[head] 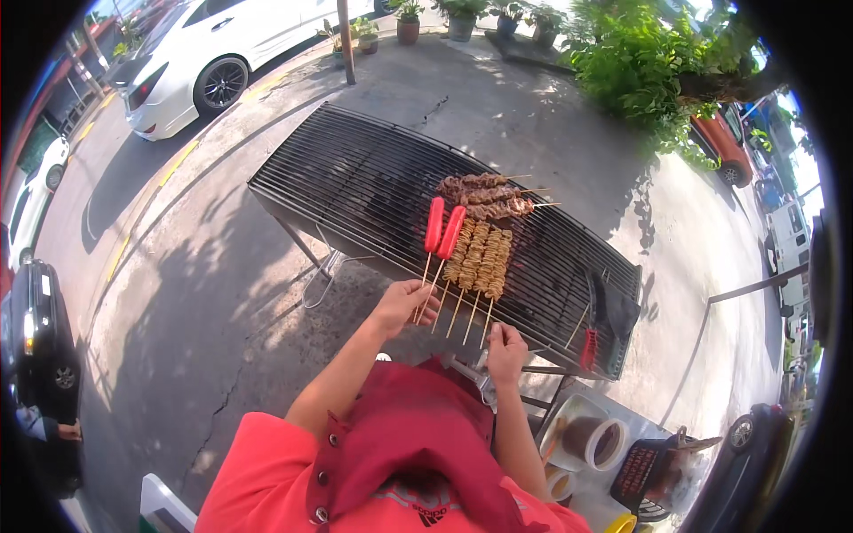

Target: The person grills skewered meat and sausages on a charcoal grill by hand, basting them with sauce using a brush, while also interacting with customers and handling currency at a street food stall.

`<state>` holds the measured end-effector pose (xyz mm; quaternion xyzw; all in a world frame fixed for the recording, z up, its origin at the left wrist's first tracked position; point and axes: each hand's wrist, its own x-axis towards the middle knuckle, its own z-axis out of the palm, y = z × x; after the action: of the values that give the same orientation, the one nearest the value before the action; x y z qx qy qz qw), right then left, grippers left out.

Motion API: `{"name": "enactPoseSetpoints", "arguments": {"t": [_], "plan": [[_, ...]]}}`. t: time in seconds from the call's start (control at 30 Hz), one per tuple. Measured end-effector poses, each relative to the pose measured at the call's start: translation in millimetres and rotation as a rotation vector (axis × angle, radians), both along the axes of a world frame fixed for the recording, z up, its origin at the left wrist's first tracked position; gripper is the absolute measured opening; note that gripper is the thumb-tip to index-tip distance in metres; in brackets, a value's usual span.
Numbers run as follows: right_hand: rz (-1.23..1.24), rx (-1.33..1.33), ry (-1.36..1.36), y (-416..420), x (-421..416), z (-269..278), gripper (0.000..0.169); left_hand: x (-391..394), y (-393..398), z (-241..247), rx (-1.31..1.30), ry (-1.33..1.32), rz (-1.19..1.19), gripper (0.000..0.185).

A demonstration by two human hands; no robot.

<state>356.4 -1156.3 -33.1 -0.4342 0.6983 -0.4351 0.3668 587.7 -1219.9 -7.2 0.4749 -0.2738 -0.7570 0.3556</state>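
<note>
Two red hot dogs (442,232) on wooden sticks lie on the near side of a long charcoal grill (373,146). My left hand (402,308) has its fingers around their sticks, just off the grill's near edge. To the right of them, several skewers of coiled, browned meat (478,260), likely intestines, lie side by side with their bare ends toward me. At the end of the rightmost one, my right hand (506,350) pinches with thumb and fingertips. Behind these, three skewers of browned meat chunks (485,195) lie crosswise, their sticks pointing right.
A black hand fan (608,313) and a red-handled tool (589,350) rest at the grill's right end. Below right, a side table holds a tub of dark sauce (595,443) and a yellow-rimmed container (621,524). A metal post (346,40) stands beyond the grill.
</note>
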Motion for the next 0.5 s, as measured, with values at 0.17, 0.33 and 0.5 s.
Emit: {"name": "enactPoseSetpoints", "arguments": {"t": [0.17,0.33,0.5], "plan": [[0.004,0.001,-0.016,0,-1,3,0.020,6,-1,-1,-0.022,-0.078,0.075,0.022],[0.018,-0.083,0.091,-1,2,5,0.020,17,0,-4,-0.103,-0.274,0.211,0.017],[0.017,-0.060,0.055,-1,-1,0,0.020,17,-3,-4,-0.096,-0.368,0.208,0.015]]}}
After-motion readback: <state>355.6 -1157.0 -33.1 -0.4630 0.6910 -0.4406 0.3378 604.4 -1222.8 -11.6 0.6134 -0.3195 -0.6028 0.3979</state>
